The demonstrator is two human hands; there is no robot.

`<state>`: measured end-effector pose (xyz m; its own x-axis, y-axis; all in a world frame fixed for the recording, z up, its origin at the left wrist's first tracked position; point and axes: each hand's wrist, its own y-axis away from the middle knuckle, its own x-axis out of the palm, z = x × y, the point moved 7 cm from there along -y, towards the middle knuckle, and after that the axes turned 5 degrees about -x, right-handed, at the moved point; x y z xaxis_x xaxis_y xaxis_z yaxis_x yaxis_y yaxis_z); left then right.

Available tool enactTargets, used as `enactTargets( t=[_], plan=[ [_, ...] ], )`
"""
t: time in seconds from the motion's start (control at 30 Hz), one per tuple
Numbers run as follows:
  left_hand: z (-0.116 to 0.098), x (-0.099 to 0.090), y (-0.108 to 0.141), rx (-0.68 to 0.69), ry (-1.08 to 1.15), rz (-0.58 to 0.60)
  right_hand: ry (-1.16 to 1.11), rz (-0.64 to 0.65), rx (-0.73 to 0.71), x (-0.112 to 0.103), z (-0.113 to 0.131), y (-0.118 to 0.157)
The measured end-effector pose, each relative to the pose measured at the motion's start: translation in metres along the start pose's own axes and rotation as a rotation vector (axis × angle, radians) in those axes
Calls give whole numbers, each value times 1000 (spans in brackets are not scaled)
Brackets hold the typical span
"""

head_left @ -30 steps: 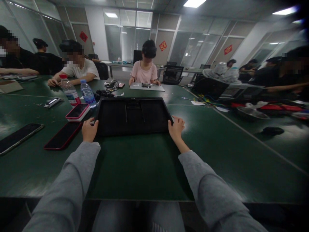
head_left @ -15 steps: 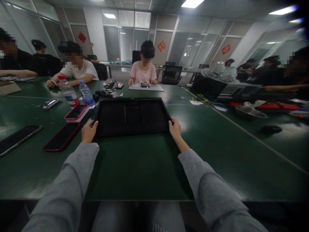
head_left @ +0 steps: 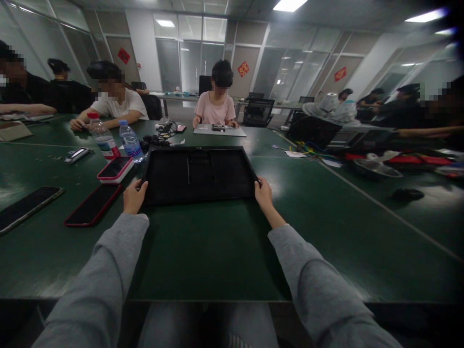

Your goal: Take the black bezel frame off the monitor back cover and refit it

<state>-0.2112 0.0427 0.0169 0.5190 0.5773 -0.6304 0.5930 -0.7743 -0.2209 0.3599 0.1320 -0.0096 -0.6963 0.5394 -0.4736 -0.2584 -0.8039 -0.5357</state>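
A wide black rectangular frame or tray (head_left: 166,176) with a raised rim lies at the middle of the green table (head_left: 210,256). Inside it, a darker block with two thin upright lines shows near the centre. My left hand (head_left: 134,197) grips its left edge near the front corner, thumb on top. On the opposite side, my right hand (head_left: 264,193) holds the right edge in the same way. The fingers under both edges are mostly hidden.
Left of the frame are a red-edged phone (head_left: 93,205), a pink-cased phone (head_left: 115,169), another phone (head_left: 29,208) and two bottles (head_left: 131,141). Cables lie behind. At right are wires (head_left: 308,149) and a dark mouse-like object (head_left: 408,194). Several people sit around.
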Motion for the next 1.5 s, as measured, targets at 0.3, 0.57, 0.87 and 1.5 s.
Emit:
enactTargets(
  t=[0.3,0.57,0.87,1.5],
  plan=[
    [-2,0,1,-14,-18,-2,-5,-19,-25,1,0,-1],
    [3,2,-2,-45,-3,11,12,4,-11,2,-3,-1],
    [10,0,-5,-97,-15,10,17,-3,0,-1,-2,-2],
    [16,5,-12,-81,61,4,-37,-4,11,-2,-3,-2]
  ],
)
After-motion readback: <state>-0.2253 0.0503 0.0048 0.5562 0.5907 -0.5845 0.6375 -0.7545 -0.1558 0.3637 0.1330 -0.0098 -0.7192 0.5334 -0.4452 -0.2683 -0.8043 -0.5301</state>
